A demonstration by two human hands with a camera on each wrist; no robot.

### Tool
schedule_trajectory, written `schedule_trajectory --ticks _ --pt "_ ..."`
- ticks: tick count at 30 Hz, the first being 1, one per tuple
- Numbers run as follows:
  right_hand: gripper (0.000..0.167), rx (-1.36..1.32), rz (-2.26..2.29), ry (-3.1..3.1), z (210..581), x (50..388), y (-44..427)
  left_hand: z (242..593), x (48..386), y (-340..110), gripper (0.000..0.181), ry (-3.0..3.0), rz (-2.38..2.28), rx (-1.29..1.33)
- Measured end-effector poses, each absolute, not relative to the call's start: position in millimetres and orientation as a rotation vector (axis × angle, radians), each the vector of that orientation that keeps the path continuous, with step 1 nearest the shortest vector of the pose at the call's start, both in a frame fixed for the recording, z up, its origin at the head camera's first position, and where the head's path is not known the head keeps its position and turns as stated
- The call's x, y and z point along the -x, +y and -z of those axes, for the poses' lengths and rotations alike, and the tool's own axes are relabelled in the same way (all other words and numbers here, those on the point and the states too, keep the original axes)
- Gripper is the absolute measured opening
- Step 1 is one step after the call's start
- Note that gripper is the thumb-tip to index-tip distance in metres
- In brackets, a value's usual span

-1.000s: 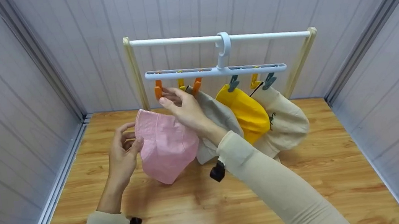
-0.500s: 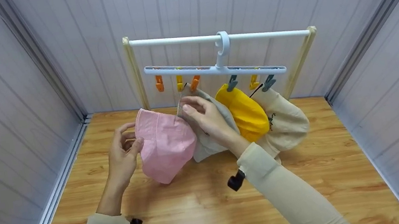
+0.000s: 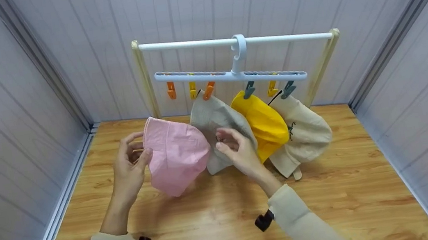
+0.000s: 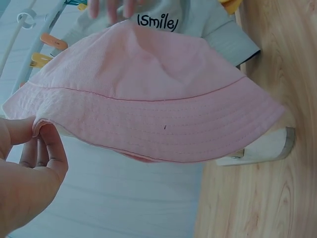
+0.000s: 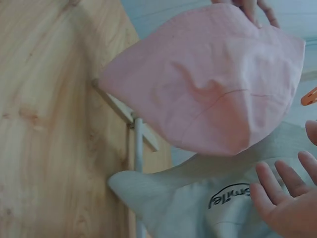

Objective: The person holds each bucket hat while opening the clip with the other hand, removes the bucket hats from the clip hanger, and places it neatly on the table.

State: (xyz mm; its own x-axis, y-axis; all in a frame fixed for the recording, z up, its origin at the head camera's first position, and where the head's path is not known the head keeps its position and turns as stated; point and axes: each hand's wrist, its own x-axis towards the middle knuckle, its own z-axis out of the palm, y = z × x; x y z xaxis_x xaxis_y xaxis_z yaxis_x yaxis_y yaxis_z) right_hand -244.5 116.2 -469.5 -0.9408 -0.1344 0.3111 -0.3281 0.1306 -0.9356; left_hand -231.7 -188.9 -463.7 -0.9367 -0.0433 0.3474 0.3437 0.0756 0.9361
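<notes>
My left hand [image 3: 131, 164] pinches the brim edge of a pink bucket hat [image 3: 177, 153], thumb on one side and fingers on the other in the left wrist view. That hat hangs below the leftmost orange clip [image 3: 171, 90], apart from it. My right hand [image 3: 238, 149] holds nothing, its fingers loosely bent in front of a grey hat [image 3: 209, 116] with black lettering. An orange clip [image 3: 209, 90] grips the grey hat's edge. Whether my right fingers touch that hat I cannot tell.
A pale hanger bar [image 3: 200, 76] hooks over a white rod [image 3: 187, 45] between wooden posts. A yellow hat [image 3: 264, 121] and a cream hat [image 3: 306, 128] hang from grey-green clips at right. Yellow clips [image 3: 192, 89] dangle between. Panelled walls surround the wood-look floor [image 3: 210, 219].
My right hand has come away from the leftmost orange clip and moved down and right, to the front of the grey hat. My left hand keeps its hold on the pink hat, shifting only slightly.
</notes>
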Motion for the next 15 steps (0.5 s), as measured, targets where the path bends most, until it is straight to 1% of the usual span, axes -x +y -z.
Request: schedule_trajectory --ticks 15 --pt "0.051 -0.269 -2.136 -2.166 520.6 224.9 114.6 464.8 225.8 -184.4 0.047 -2.041 1.945 0.315"
